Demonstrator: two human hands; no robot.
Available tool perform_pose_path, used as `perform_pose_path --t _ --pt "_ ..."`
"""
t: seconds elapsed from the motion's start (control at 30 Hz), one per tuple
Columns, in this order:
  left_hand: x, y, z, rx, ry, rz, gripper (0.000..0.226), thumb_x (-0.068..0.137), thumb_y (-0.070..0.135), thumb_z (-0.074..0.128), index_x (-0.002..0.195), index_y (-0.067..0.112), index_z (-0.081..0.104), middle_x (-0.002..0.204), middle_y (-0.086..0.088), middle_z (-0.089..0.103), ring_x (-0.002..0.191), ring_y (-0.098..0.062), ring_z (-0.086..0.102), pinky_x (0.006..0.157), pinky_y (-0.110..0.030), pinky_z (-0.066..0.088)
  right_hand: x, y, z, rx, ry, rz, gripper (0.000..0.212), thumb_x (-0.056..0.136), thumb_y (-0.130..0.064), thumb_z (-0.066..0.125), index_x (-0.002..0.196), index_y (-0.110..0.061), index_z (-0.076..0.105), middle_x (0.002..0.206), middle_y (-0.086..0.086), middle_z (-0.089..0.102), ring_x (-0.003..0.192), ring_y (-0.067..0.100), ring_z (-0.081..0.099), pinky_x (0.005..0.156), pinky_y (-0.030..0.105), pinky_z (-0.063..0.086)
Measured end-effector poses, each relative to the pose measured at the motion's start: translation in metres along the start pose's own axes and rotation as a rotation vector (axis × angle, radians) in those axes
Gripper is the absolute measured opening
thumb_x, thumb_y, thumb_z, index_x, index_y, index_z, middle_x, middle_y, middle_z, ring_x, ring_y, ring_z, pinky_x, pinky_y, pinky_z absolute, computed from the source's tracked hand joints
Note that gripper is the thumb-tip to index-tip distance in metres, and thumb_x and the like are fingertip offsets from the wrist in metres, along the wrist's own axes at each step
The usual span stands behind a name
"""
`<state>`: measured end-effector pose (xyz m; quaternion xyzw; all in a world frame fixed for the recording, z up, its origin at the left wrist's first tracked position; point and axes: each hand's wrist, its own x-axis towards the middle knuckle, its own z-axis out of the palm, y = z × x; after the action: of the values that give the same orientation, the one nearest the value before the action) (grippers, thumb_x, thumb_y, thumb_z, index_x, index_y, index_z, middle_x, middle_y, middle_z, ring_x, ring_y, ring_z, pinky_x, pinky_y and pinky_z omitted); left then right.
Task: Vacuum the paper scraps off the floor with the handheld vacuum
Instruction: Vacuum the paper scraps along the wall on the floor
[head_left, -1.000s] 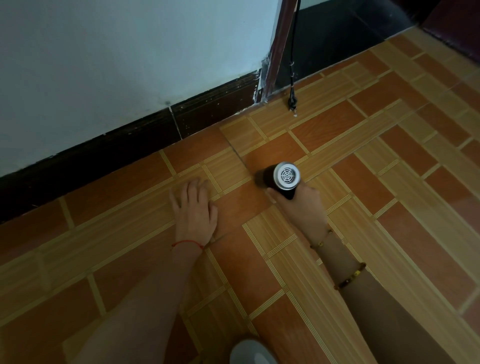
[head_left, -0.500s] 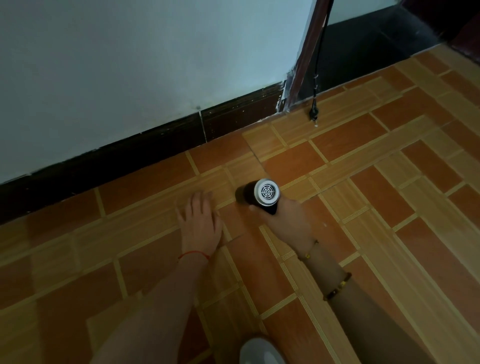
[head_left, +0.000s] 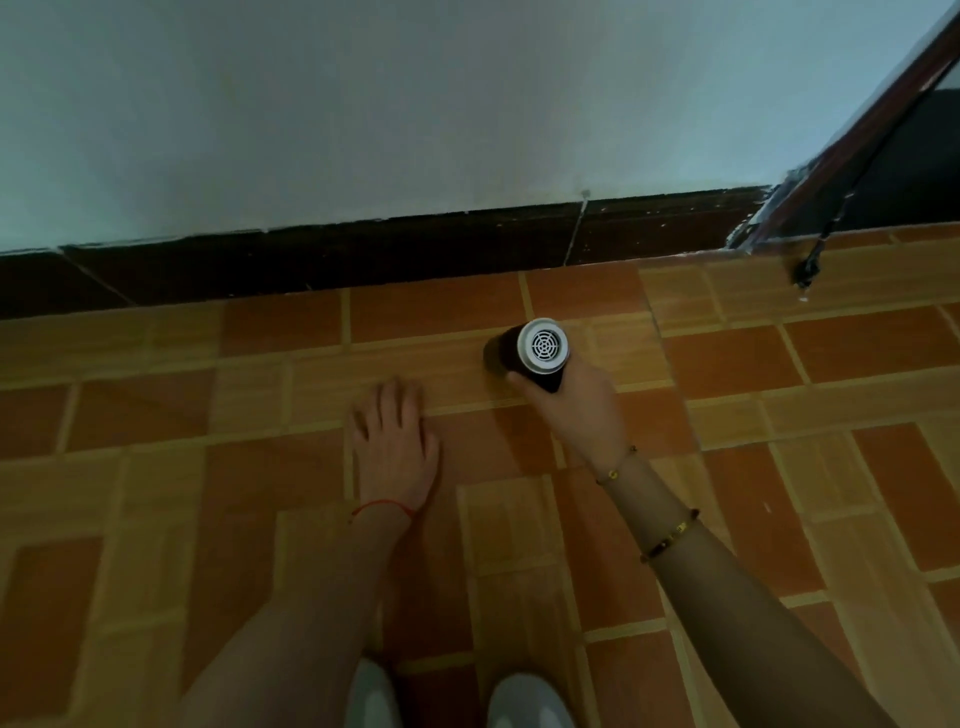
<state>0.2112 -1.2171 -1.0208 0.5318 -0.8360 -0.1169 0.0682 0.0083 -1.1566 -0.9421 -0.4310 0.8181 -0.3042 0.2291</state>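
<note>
Head view, cord (head_left: 808, 265) nr skirting (head_left: 415, 249)

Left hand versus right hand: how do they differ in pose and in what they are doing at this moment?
The left hand lies flat, palm down on the tiled floor with straight fingers, holding nothing; the right hand is curled round the handheld vacuum. The left wrist carries a thin red string; the right arm carries a fine chain and a beaded bracelet. Both reach forward toward the dark skirting, side by side.

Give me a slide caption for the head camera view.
Right hand grips handheld vacuum near baseboard; left hand flat on tiled floor.
</note>
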Motion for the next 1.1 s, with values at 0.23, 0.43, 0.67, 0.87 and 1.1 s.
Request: perform_pose_path --t 0.23,0.43,0.67,0.87,1.1 --pt "-0.017 -0.049 -0.001 0.018 0.037 -0.164 0.060 0.093 0.039 0.028 0.146 0.014 0.043 0.151 -0.015 0.042 0.141 -0.036 0.035 0.115 -0.066 0.021 0.013 -0.039 0.042 -0.045 -0.184 -0.101 0.044 0.085 -0.051 0.066 0.112 -0.016 0.064 0.086 -0.007 0.065 0.085 0.013 0.064 0.059 0.019 0.042" --pt "-0.019 -0.057 0.004 -0.004 0.073 -0.155 0.055 0.095 0.036 0.036 0.146 0.017 0.044 0.152 -0.011 0.041 0.144 -0.030 0.031 0.118 -0.064 0.015 0.033 -0.056 0.062 0.005 -0.037 -0.150 0.062 0.083 -0.048 0.070 0.133 -0.015 0.052 0.116 0.002 0.069 0.103 0.017 0.065 0.075 0.025 0.050" --pt "-0.018 -0.058 0.005 -0.005 0.104 -0.157 0.055 0.092 0.034 0.048 0.145 0.020 0.045 0.153 -0.009 0.041 0.144 -0.028 0.031 0.118 -0.063 0.014 0.047 -0.080 0.084 0.045 -0.244 -0.192 0.065 0.083 -0.045 0.071 0.137 -0.016 0.049 0.124 -0.001 0.065 0.114 0.013 0.060 0.083 0.015 0.042" --pt "-0.017 -0.059 0.004 -0.014 0.120 -0.156 0.055 0.091 0.035 0.049 0.144 0.020 0.046 0.152 -0.007 0.042 0.143 -0.027 0.032 0.118 -0.063 0.016 0.070 -0.096 0.100 0.023 -0.115 -0.224 0.067 0.084 -0.048 0.069 0.138 -0.016 0.049 0.124 0.000 0.067 0.112 0.015 0.062 0.081 0.016 0.045" --pt "-0.017 -0.059 0.004 -0.029 0.108 -0.158 0.057 0.091 0.037 0.047 0.146 0.021 0.046 0.153 -0.006 0.042 0.144 -0.027 0.033 0.117 -0.063 0.016 0.082 -0.106 0.118 -0.010 -0.241 -0.288 0.065 0.081 -0.055 0.068 0.133 -0.019 0.054 0.121 -0.002 0.068 0.110 0.014 0.063 0.081 0.021 0.049"
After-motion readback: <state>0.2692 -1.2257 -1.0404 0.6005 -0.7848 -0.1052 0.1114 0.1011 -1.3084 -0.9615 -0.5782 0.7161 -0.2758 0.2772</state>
